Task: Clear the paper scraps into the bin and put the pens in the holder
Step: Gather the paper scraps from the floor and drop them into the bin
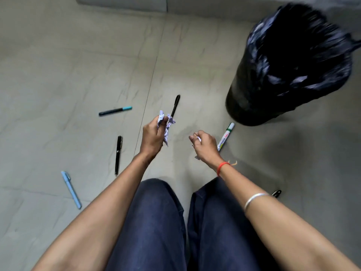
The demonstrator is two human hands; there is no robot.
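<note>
My left hand (152, 136) is closed on a bunch of crumpled white paper scraps (166, 124) held above the floor. My right hand (204, 146) pinches a small paper scrap (198, 138), and another bit shows under the palm. The black bin (289, 65) with a black liner stands at the upper right, blurred. Pens lie scattered on the floor: a teal-capped pen (115, 110), a black pen (175, 106) just beyond the left hand, a black pen (118, 155), a light blue pen (71, 189) and a white marker (226, 136) beside my right hand. No pen holder is visible.
The floor is grey tile (58, 75). My knees in dark blue trousers (156, 222) fill the bottom centre. A small black object (276, 193) peeks out behind my right forearm. A pale wall base (121, 2) runs along the top edge.
</note>
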